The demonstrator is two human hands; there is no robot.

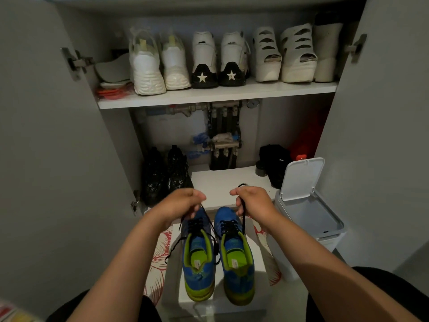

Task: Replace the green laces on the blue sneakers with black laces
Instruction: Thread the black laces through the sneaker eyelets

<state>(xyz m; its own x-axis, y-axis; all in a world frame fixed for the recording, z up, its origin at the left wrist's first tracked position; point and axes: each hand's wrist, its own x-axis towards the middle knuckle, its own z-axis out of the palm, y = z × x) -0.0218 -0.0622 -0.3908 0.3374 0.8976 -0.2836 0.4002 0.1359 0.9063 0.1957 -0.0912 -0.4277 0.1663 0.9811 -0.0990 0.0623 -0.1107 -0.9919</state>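
**Open cabinet, lower compartment.** A bare strip of the lower shelf (229, 182) runs through the centre, open from its near edge to the pipe manifold (224, 145) that closes the far side. Black shoes (162, 175) bound the strip on the left. A small dark jar (261, 170) and a black bag (276, 162) bound it on the right. At near right stands a white bin (301, 180), its lid raised. The upper shelf (216, 97) is filled side to side with white shoes (204, 59). The blue sneakers (197, 270), hung by black laces (243, 213) from the left hand (185, 203) and right hand (251, 201), occupy the near centre. Open cabinet doors (58, 135) flank both sides.
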